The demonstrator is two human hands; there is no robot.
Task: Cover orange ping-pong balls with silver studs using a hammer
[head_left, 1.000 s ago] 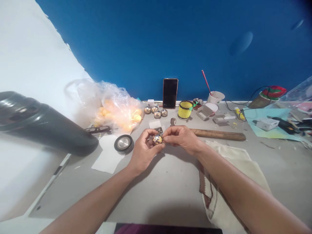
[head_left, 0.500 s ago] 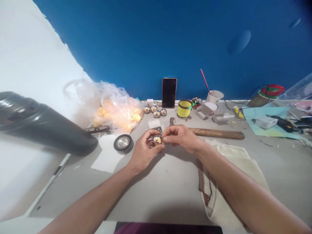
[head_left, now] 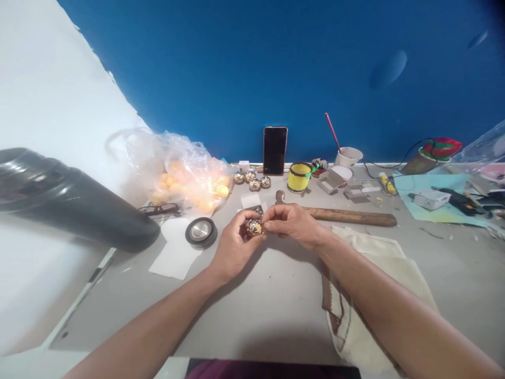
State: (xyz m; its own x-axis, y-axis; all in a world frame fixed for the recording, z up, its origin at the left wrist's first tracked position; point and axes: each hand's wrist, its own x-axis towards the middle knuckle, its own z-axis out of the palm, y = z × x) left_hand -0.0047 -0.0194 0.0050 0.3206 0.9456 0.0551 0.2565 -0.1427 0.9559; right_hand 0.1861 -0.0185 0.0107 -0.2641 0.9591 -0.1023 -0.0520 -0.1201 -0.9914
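Observation:
A small shiny ball (head_left: 254,227) covered in mirror-like pieces sits between my two hands above the grey table (head_left: 276,295). My left hand (head_left: 232,246) cups it from the left and below. The fingertips of my right hand (head_left: 294,225) pinch at its right side. Several similar shiny balls (head_left: 252,180) lie together farther back, near an upright black phone (head_left: 275,150). A wooden-handled hammer (head_left: 347,215) lies just behind my right hand.
A clear plastic bag of orange balls (head_left: 185,176) and a pair of glasses (head_left: 160,210) are at the left, with a round black-rimmed lid (head_left: 201,231) on white paper. A yellow cup (head_left: 299,177), paper cups, small boxes and cables crowd the back right. A beige cloth (head_left: 379,279) lies under my right forearm.
Both hands stay on the shiny ball; it has turned slightly between the fingers. Nothing else on the table has moved.

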